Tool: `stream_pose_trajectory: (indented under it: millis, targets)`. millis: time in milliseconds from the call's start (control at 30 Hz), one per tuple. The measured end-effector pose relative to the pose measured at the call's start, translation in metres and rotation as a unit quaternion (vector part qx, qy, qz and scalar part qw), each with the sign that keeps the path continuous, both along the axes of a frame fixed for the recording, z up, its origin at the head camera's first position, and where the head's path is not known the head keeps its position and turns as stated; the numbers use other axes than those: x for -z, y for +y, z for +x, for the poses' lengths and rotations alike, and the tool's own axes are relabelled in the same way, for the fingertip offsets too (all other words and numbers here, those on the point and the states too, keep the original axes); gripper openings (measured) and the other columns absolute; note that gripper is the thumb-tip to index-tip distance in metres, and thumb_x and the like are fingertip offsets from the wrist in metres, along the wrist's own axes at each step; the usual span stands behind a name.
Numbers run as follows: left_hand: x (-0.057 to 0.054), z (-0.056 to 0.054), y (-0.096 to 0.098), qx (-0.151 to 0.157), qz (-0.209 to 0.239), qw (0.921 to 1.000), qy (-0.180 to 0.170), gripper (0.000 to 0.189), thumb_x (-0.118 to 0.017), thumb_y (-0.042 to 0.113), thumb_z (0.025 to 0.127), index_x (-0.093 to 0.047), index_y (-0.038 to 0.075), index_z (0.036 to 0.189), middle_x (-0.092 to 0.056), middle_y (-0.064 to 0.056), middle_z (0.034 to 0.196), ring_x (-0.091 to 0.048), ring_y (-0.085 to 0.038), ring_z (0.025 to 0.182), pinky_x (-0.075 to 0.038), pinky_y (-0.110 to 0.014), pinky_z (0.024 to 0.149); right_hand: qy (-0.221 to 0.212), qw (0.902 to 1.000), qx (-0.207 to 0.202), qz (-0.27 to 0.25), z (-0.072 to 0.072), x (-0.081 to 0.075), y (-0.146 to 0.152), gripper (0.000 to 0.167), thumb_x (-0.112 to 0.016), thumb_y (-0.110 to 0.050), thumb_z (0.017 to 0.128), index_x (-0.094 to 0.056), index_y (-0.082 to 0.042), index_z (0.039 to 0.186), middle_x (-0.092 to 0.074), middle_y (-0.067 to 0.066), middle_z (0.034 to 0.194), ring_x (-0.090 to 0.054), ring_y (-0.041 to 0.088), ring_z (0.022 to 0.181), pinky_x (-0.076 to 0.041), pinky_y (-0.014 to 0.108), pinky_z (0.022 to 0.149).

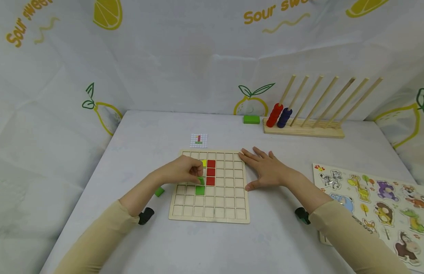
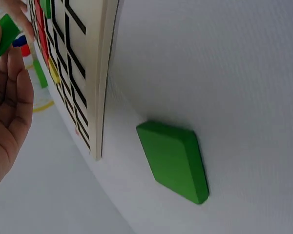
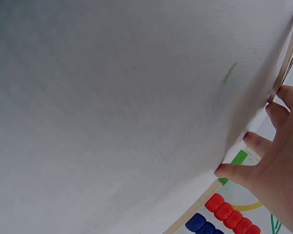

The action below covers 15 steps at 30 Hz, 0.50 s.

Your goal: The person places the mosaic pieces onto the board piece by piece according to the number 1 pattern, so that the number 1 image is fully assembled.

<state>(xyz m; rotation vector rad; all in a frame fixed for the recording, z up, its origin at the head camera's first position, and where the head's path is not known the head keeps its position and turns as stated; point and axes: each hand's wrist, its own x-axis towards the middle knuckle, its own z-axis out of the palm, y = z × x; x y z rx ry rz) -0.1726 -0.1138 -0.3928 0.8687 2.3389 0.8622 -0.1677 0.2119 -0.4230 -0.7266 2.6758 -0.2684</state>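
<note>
My left hand (image 1: 182, 169) pinches a green square tile (image 2: 9, 35) between thumb and fingers, over the left part of the wooden grid board (image 1: 229, 207). Three red tiles (image 1: 210, 172) stand in a column on the board. A yellow tile (image 1: 204, 163) sits beside the top red one, partly covered by my fingers. Just below the held tile, another green tile (image 1: 199, 190) lies in a cell. My right hand (image 1: 268, 169) has its fingers spread, with fingertips at the board's right edge. On the table left of the board lies a loose green tile (image 2: 172, 161).
A small printed pattern card (image 1: 199, 140) lies behind the board. Farther back are a green block (image 1: 251, 120) and a wooden peg stand (image 1: 304, 131) with red and blue beads. An animal puzzle board (image 1: 372, 201) lies at the right, under the right forearm.
</note>
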Motion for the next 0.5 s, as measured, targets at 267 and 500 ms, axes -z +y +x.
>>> stream_pose_trajectory:
  millis: [267,500]
  targets:
    - [0.014,0.006,0.021,0.008,0.005,0.9999,0.008,0.017,-0.080,0.011,0.081,-0.063,0.012,0.078,-0.063,0.003,0.076,-0.053,-0.007,0.069,-0.047,-0.019,0.067,-0.006,1.0000,0.002,0.000,0.000,-0.001,-0.001,0.114,-0.070,-0.072,0.072,-0.013,-0.026,0.159,-0.012,-0.001,0.168,-0.008,0.041,0.155,-0.011,0.077,0.112]
    - [0.022,0.010,0.028,0.007,-0.004,1.0000,0.001,0.014,-0.078,0.012,0.083,-0.064,0.013,0.080,-0.064,0.005,0.077,-0.055,-0.007,0.071,-0.048,-0.019,0.068,-0.004,1.0000,0.002,0.000,0.000,-0.001,0.000,0.114,-0.069,-0.073,0.072,-0.014,-0.025,0.159,-0.013,0.000,0.168,-0.008,0.042,0.154,-0.011,0.077,0.112]
